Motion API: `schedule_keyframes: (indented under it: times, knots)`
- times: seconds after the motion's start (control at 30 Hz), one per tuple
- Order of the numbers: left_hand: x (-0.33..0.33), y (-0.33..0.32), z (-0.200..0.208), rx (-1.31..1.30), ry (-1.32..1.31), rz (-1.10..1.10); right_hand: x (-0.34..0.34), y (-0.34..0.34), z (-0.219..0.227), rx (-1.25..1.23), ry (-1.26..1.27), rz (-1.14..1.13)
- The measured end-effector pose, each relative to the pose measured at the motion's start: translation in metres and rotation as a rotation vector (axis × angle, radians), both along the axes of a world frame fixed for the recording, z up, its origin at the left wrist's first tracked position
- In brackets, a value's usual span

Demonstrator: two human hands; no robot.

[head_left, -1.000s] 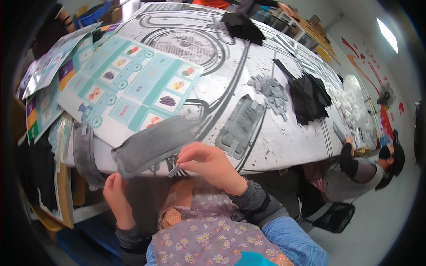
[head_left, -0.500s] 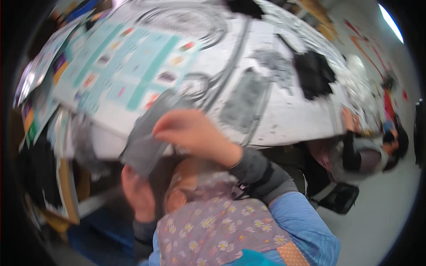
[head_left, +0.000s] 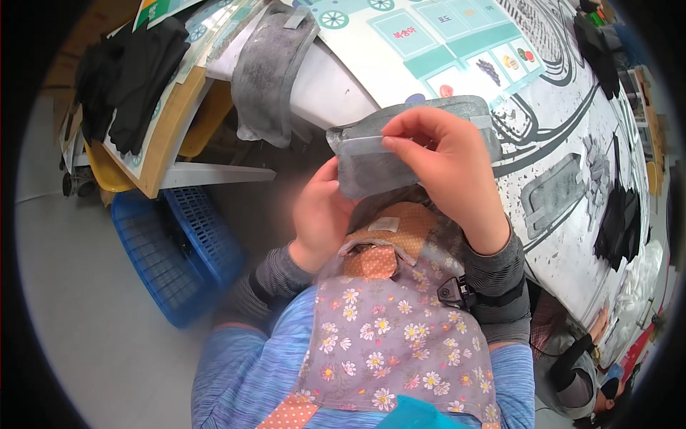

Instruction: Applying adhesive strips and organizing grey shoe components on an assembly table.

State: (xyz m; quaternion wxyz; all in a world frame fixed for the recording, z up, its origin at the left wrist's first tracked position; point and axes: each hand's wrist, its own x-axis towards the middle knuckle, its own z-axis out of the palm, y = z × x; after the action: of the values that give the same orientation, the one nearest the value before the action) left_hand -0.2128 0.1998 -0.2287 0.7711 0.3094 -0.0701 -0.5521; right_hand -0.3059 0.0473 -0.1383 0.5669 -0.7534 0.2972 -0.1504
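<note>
A long grey pad [head_left: 375, 175] with rounded ends is held up in front of me, above my apron. Across its near face runs a pale, translucent strip [head_left: 361, 146]. My right hand [head_left: 450, 161] is closed in a pinch at the strip's right end, thumb against forefinger. At the pad's lower left edge, my left hand [head_left: 321, 214] grips it; most of those fingers are hidden behind it. A similar grey pad [head_left: 268, 86] drapes over the table edge to the left, with a small pale tab at its top. One more grey pad [head_left: 554, 194] lies flat on the table at right.
Black gloves [head_left: 132, 82] lie piled on a wooden-edged surface at left. Below stand blue plastic baskets [head_left: 164, 250]. Printed turquoise sheets [head_left: 429, 43] cover the far table. Black cloth [head_left: 620, 225] and grey scraps [head_left: 597, 168] lie at right, near another person [head_left: 575, 379].
My view has swung left, bringing the baskets and gloves into sight. The pad has turned from upright to nearly level, and my left hand now grips its edge. My right hand still pinches.
</note>
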Motion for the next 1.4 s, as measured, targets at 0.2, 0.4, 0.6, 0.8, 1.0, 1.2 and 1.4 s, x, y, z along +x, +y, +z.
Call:
schedule_keyframes:
  times: [0.2,0.4,0.6,0.8,1.0,1.2,1.4]
  knots:
    - [0.002,0.002,0.001,0.012,-0.011,0.011,0.023,0.015,-0.007,-0.161,0.023,0.071]
    - [0.002,0.003,-0.005,0.037,-0.028,0.035,0.023,0.021,-0.011,-0.256,0.113,0.022]
    - [0.002,0.003,-0.004,0.005,0.019,0.051,0.022,0.021,-0.011,-0.311,0.140,0.019]
    - [0.002,0.003,-0.005,0.006,0.023,0.059,0.024,0.025,-0.010,-0.384,0.149,0.002]
    - [0.000,0.001,-0.004,-0.029,0.047,0.070,0.024,0.026,-0.012,-0.469,0.136,0.008]
    - [0.003,-0.004,-0.008,0.040,-0.009,0.131,0.024,0.029,-0.013,-0.609,0.162,0.019]
    - [0.006,-0.012,-0.020,0.170,-0.175,0.198,0.025,0.037,-0.014,-0.807,0.190,-0.018]
